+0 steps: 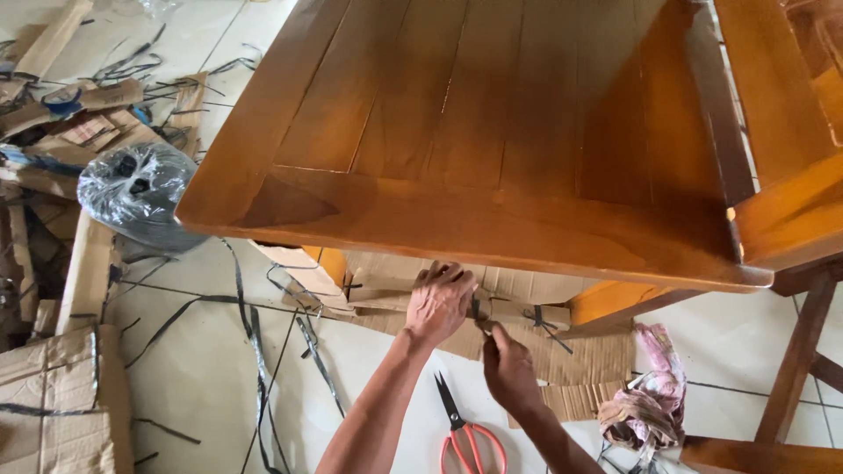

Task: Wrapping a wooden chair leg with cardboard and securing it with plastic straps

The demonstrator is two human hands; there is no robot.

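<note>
1. Cardboard wrapping point(518, 309) sits folded around a lower rail of the wooden bench point(492, 132), just under the near edge of its glossy brown top, and both hands work on it there.
2. Black plastic strapping point(537, 318) crosses that cardboard, just right of the hands.
3. Left hand point(439, 301) lies palm down on the cardboard, its fingers curled over the top of the wrap; its grip presses on the cardboard.
4. Right hand point(509, 369) sits just beside and below the left one, its thumb and forefinger pressed together, pinching a thin dark strip at the cardboard; what exactly that strip is I cannot tell.
5. Scissors point(464, 430) with red handles and dark blades lie on the white tiled floor point(211, 369) between the two forearms, touched by neither hand.
6. A crumpled pink and brown cloth point(650, 404) lies on the floor to the right, near the bench leg.
7. Loose black straps point(250, 329) trail across the tiles to the left.
8. A lump wrapped in clear plastic film point(136, 193) rests beside the bench's left corner, with flattened cardboard pieces point(61, 395) heaped around the left side.
</note>
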